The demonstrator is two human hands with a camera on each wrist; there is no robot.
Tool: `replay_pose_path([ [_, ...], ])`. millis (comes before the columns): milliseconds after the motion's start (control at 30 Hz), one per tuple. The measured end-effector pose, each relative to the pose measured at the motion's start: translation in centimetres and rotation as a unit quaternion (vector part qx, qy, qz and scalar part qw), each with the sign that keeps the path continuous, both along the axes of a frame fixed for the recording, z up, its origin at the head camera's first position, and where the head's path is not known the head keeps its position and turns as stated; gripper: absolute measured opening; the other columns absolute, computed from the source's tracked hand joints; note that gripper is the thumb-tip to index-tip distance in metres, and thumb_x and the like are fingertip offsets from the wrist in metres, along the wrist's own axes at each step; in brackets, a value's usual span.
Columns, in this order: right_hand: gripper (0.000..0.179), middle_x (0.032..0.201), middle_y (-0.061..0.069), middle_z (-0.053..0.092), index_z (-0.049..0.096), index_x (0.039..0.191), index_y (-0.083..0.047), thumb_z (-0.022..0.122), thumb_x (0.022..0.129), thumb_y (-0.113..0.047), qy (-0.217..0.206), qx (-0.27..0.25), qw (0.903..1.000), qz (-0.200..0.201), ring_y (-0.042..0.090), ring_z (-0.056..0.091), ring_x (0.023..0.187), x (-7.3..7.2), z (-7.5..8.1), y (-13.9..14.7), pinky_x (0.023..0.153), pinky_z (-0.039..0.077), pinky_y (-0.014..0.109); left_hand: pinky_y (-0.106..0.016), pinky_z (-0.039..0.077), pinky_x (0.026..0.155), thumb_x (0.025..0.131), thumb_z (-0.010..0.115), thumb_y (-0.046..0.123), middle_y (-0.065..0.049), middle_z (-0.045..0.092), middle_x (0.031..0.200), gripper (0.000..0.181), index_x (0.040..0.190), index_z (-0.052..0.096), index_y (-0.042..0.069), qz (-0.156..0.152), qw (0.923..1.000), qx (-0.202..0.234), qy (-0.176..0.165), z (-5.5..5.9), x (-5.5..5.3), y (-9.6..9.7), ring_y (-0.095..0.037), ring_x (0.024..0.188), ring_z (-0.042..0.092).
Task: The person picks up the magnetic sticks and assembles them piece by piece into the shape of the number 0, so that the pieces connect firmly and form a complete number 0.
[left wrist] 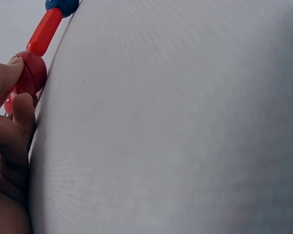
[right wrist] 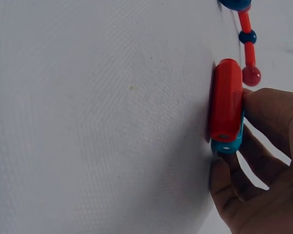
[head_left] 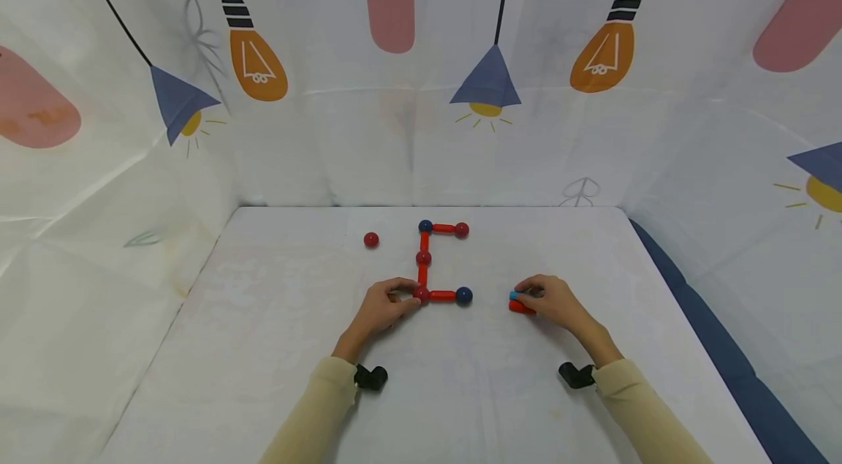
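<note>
Fingers of the right hand (head_left: 555, 301) pinch a blue rod (head_left: 514, 295), long axis roughly along the red rod (head_left: 522, 307) just beside it, well right of the red corner ball (head_left: 422, 294) gripped by the left hand (head_left: 381, 306).

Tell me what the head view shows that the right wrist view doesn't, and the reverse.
Only the head view: the left hand pinching a corner ball, a loose ball lying apart, both sleeves and the printed lamps.

Only the right wrist view: the small holes in the ends of the red rod and blue rod.

Both: the right hand with its grip on the blue rod, the red rod beside that, the white table, and the frame, only partly seen from the wrist.
</note>
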State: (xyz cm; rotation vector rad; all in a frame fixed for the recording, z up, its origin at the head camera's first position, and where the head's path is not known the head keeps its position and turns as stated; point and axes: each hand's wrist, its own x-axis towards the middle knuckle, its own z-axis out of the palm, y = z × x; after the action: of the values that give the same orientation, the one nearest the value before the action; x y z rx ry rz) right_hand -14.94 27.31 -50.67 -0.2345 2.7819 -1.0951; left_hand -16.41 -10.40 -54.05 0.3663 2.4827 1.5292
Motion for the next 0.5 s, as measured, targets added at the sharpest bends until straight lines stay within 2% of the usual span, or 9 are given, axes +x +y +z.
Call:
replay_pose_path([
  [500,0.020,0.102,0.011,0.074,0.076,0.108,-0.003,0.073,0.096,-0.018,-0.004,0.008,0.9999,0.007,0.023,0.067,0.090,-0.21,0.09,-0.02,0.069,0.054,0.030,-0.024,0.047,0.061,0.093,0.077,0.027,0.001,0.071,0.111,0.030,0.122,0.073,0.019,0.007,1.0000,-0.006,-0.001,0.22,0.22,0.23,-0.015,0.069,0.055],
])
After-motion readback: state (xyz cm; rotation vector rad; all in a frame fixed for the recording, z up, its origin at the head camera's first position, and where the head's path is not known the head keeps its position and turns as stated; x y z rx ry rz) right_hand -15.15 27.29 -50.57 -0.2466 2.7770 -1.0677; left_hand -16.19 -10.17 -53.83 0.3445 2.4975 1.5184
